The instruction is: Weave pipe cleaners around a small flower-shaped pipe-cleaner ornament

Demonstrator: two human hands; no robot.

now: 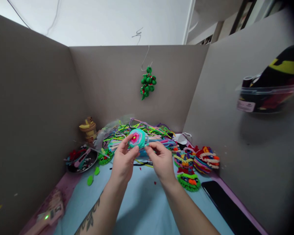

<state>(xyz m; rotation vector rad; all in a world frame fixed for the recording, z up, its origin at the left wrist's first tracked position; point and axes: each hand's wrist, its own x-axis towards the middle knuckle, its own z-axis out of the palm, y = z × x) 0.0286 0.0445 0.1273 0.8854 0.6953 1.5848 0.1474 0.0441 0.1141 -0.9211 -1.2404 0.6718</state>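
I hold a round coiled pipe-cleaner disc (138, 138), teal at the rim with pink, red and yellow at its centre, above the light blue table mat (142, 202). My left hand (123, 160) pinches its left and lower edge with thumb and fingers. My right hand (161, 159) pinches the disc's right side, where a teal strand end sticks out. Behind the disc lies a heap of loose pipe cleaners (147, 132) in green, pink, blue and purple.
Finished coiled pieces (198, 163) lie at the right. A dark bowl of bits (81, 160), a yellow wooden toy (88, 128), a pink glue gun (47, 213) and a black phone (225, 202) sit around. Grey cardboard walls enclose the desk; a green ornament (147, 83) hangs behind.
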